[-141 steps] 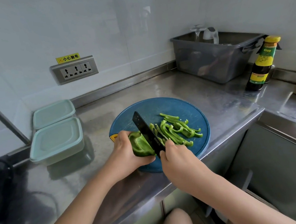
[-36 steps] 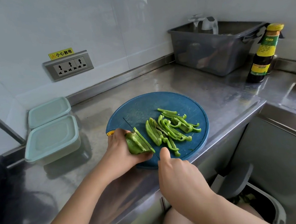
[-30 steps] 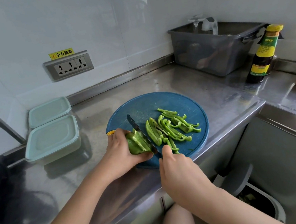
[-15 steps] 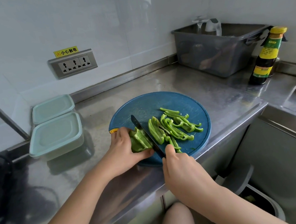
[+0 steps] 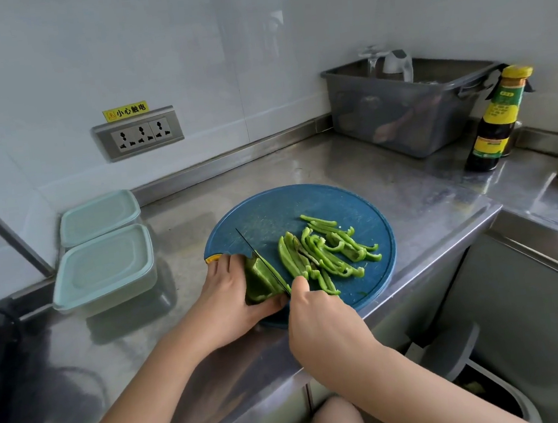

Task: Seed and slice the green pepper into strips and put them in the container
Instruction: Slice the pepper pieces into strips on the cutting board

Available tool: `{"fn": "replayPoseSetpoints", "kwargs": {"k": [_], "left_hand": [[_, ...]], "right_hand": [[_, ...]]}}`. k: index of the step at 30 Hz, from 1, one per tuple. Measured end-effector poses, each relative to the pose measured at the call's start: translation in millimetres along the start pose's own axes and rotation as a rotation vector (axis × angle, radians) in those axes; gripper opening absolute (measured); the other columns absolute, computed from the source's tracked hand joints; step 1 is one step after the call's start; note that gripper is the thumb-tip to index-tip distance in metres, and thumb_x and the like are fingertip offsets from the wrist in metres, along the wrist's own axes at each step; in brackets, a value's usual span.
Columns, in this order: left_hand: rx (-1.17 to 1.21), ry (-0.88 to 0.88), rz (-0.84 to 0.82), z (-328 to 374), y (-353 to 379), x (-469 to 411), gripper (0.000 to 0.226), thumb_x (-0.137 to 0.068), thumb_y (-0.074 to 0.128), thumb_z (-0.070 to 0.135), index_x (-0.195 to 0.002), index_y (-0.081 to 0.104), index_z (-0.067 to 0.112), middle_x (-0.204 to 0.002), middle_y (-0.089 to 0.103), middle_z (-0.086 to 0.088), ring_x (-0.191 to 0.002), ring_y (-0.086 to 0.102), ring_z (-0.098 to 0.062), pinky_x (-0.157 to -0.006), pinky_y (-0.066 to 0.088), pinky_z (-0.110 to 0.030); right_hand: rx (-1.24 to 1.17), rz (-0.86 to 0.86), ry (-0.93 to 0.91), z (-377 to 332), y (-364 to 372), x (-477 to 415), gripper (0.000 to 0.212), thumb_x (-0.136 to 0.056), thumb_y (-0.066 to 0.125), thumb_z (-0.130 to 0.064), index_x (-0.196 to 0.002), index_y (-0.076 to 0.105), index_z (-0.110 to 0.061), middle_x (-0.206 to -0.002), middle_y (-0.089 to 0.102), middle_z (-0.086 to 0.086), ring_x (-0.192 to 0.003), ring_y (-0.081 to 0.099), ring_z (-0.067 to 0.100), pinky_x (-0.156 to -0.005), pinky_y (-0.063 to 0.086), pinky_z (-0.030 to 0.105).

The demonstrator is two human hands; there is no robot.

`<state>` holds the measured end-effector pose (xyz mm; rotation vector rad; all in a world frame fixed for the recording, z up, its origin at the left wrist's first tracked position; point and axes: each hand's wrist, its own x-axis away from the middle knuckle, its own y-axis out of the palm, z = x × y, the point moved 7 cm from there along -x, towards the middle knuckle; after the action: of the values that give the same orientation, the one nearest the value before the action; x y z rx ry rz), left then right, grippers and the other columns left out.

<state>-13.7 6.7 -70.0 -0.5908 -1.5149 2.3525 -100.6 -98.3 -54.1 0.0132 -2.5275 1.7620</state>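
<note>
A round blue cutting board (image 5: 270, 212) lies on the steel counter. My left hand (image 5: 231, 295) grips the uncut piece of green pepper (image 5: 259, 282) at the board's near left edge. My right hand (image 5: 316, 314) holds a black knife (image 5: 258, 256) whose blade stands edge-down in the pepper's right side. Several cut green strips (image 5: 323, 255) lie in a loose pile right of the blade. Two pale green lidded containers (image 5: 104, 267) stand left of the board.
A grey plastic bin (image 5: 408, 108) with a glass in it sits at the back right, a dark sauce bottle (image 5: 495, 119) beside it. A wall socket (image 5: 138, 133) is behind. A grey pedal bin (image 5: 477, 373) stands on the floor below the counter edge.
The knife has come down from a raised slant into the pepper, cutting closer to my left fingers. The strip pile is unchanged.
</note>
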Motion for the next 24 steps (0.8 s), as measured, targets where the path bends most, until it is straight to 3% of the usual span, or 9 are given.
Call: {"fn": "replayPoseSetpoints", "kwargs": {"k": [7,11,15,18,21,24], "left_hand": [[-0.036,-0.034,-0.014,-2,1,-2,0.099,-0.046,0.033,0.083,-0.115,0.042,0.012,-0.110,0.039,-0.001,-0.110,0.035,-0.019,-0.094,0.036,-0.032],[-0.040,-0.046,-0.028,-2,1,-3,0.100,-0.043,0.032,0.082,-0.114,0.041,0.012,-0.104,0.032,0.003,-0.109,0.035,-0.020,-0.092,0.035,-0.032],[-0.049,-0.052,-0.053,-3,2,-2,0.093,-0.043,0.031,0.080,-0.108,0.038,0.013,-0.104,0.031,0.004,-0.107,0.035,-0.019,-0.091,0.036,-0.033],[-0.045,-0.047,-0.065,-4,4,-3,0.078,-0.046,0.036,0.074,-0.098,0.032,0.015,-0.101,0.029,0.003,-0.098,0.032,-0.018,-0.088,0.035,-0.033],[-0.048,-0.057,-0.094,-5,7,-4,0.055,-0.063,0.059,0.050,-0.093,0.028,0.014,-0.100,0.029,0.000,-0.098,0.033,-0.021,-0.087,0.035,-0.035],[-0.095,-0.061,-0.078,-6,6,-2,0.054,-0.063,0.055,0.050,-0.096,0.030,0.015,-0.103,0.033,-0.001,-0.093,0.029,-0.017,-0.080,0.029,-0.031]], "right_hand": [[-0.050,-0.034,-0.011,-1,-2,-7,0.017,-0.085,0.037,0.001,-0.090,0.026,-0.012,-0.064,0.031,0.000,-0.051,0.030,0.017,-0.044,0.022,0.027],[-0.070,-0.055,-0.008,-2,-5,-15,0.014,-0.087,0.038,-0.001,-0.090,0.027,-0.010,-0.065,0.028,-0.001,-0.078,0.049,0.030,-0.062,0.033,0.032],[-0.057,-0.097,0.016,-8,-4,-19,0.013,-0.089,0.039,-0.004,-0.091,0.027,-0.010,-0.066,0.029,-0.001,-0.094,0.057,0.030,-0.067,0.035,0.031],[-0.017,-0.127,0.030,-12,-3,-24,0.013,-0.090,0.042,-0.004,-0.098,0.035,-0.010,-0.090,0.056,0.007,-0.105,0.060,0.030,-0.067,0.037,0.031],[0.058,-0.122,0.002,-19,-5,-32,0.029,-0.091,0.046,-0.007,-0.118,0.040,0.000,-0.118,0.054,0.013,-0.112,0.056,0.031,-0.077,0.046,0.034],[0.044,-0.144,0.007,-20,-6,-42,0.033,-0.091,0.044,-0.005,-0.123,0.040,0.005,-0.115,0.051,0.014,-0.116,0.053,0.033,-0.087,0.046,0.036]]}}
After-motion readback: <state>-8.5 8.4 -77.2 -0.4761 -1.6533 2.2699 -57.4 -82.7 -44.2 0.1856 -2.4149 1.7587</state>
